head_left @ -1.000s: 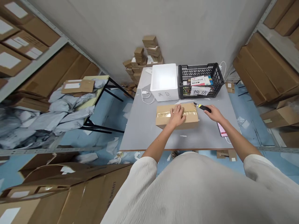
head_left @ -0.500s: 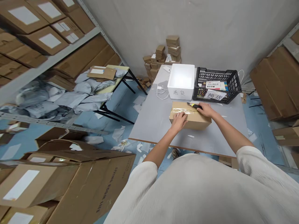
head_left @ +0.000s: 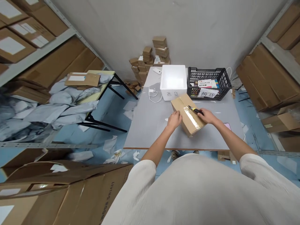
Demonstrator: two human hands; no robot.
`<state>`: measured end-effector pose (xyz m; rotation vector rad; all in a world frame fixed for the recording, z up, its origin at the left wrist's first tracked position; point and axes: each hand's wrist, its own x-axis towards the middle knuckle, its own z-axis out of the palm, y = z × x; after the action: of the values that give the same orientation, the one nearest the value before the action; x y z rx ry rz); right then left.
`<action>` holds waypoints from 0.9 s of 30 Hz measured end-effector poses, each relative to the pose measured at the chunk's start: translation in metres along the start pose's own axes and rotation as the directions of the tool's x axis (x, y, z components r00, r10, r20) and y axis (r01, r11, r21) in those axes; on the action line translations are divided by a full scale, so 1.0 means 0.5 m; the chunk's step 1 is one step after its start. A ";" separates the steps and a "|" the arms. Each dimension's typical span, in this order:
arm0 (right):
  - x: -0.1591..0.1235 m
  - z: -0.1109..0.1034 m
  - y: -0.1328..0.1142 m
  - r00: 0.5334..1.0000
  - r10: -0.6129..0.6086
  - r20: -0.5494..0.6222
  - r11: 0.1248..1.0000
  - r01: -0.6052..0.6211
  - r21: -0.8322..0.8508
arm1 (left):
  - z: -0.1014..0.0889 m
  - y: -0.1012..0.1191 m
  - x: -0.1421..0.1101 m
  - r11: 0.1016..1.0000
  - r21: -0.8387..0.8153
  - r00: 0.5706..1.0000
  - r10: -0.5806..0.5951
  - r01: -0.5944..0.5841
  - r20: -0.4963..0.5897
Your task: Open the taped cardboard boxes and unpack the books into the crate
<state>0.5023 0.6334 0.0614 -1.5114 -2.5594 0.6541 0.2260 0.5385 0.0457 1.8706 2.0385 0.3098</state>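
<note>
A taped brown cardboard box lies turned at an angle on the grey table. My left hand grips the box's near left side, fingers curled against it. My right hand is closed round a black and yellow utility knife, whose tip rests on the clear tape running along the top of the box.
Behind the box stand a white foam box and a black plastic crate with printed items. A white cable and a pink phone lie on the table. Small stacked cartons, shelves of boxes on both sides, grey bags at left.
The box has been rotated from lying crosswise to lying at an angle. My left hand moved from its top to its side; the knife stays on the tape.
</note>
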 end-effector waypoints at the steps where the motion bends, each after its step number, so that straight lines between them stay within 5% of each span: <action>1: -0.013 0.003 -0.004 1.000 0.008 -0.012 1.000 -0.007 0.024 | 0.001 0.004 0.007 1.000 -0.011 1.000 0.003 -0.003 0.000; 11: -0.083 0.002 0.006 0.990 0.140 0.014 0.956 -0.139 0.260 | 0.019 0.043 0.060 0.985 -0.094 0.988 0.147 -0.143 0.038; 16: -0.085 0.000 0.048 0.978 0.206 -0.006 0.891 -0.185 0.415 | 0.042 0.135 0.052 0.995 -0.022 0.995 0.097 -0.098 -0.030; 21: -0.059 -0.005 0.102 0.951 0.279 -0.133 0.871 -0.192 0.452 | 0.079 0.244 0.047 0.997 0.008 0.996 0.082 -0.082 0.020; 27: -0.026 0.009 0.142 0.926 0.321 -0.200 0.860 -0.196 0.472 | 0.080 0.249 0.059 0.990 0.070 0.991 0.114 -0.120 0.076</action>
<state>0.5649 0.6505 0.0300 -1.6516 -1.8528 0.9129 0.3538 0.5775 0.0547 2.0204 1.9218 0.1960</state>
